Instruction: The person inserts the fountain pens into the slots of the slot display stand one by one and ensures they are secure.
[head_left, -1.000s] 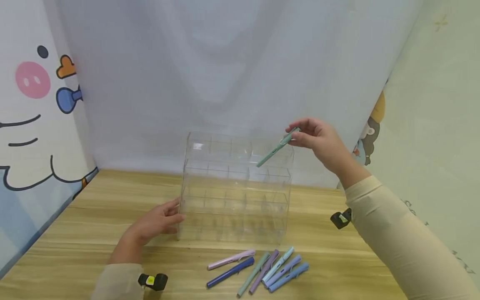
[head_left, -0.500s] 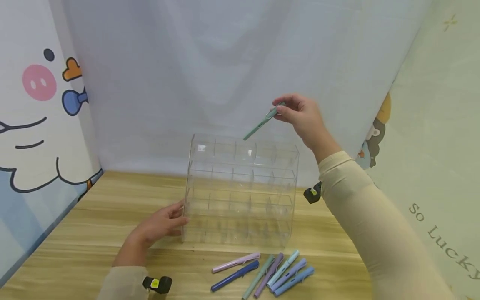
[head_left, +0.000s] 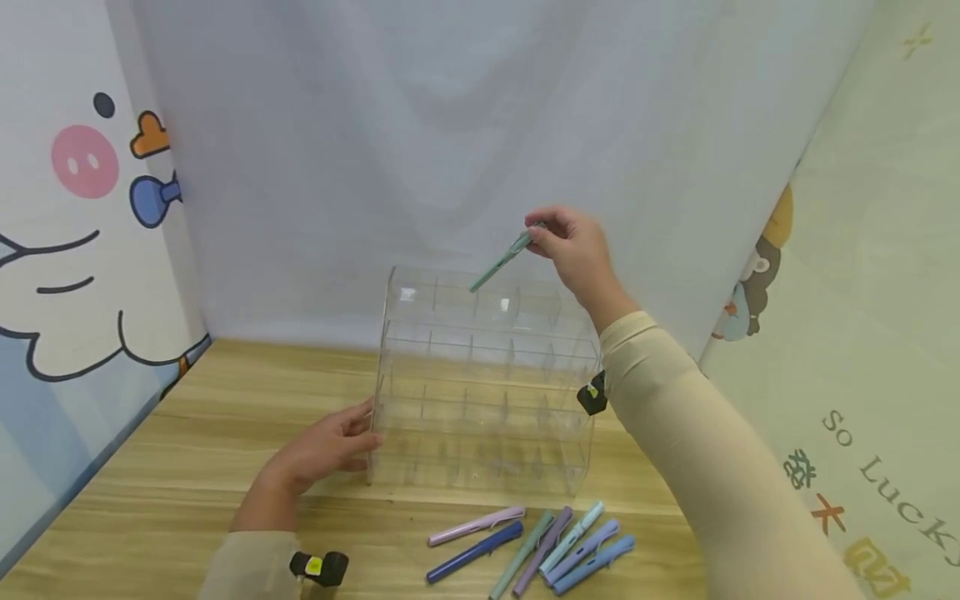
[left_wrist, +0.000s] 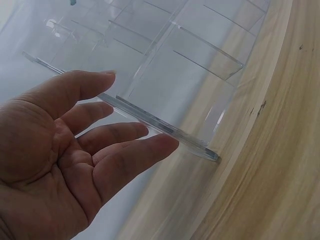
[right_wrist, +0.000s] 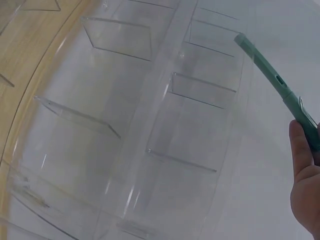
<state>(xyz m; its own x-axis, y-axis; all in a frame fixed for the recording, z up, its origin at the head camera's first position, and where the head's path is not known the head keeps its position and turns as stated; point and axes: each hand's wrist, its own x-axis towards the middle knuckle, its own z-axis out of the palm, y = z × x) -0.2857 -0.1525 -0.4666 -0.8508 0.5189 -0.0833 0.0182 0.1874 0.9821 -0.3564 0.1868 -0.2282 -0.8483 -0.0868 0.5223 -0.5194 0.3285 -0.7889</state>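
My right hand (head_left: 576, 254) pinches a green pen (head_left: 497, 265) near its clip end, tilted with the other end down and left, over the top row of a clear acrylic rack (head_left: 480, 337). In the right wrist view the pen (right_wrist: 270, 75) slants above the rack's dividers, apart from them as far as I can tell. At the rack's left side, my left hand (head_left: 322, 450) touches the side panel with loosely bent fingers. The left wrist view has the thumb (left_wrist: 92, 85) on one side of the panel's edge and the fingertips (left_wrist: 167, 144) against the other.
Several clip pens lie in front of the rack: a pink pen (head_left: 476, 527), a dark blue pen (head_left: 474, 553), a green pen (head_left: 522, 554), a purple pen (head_left: 543, 552) and bluish ones beside them. The wooden table (head_left: 247, 400) meets a white curtain (head_left: 337, 208) behind.
My right hand has carried the green pen leftward, first rising, then lowering slightly to above the rack's top row. The left hand stays at the rack's side. The whole head view has shifted slightly.
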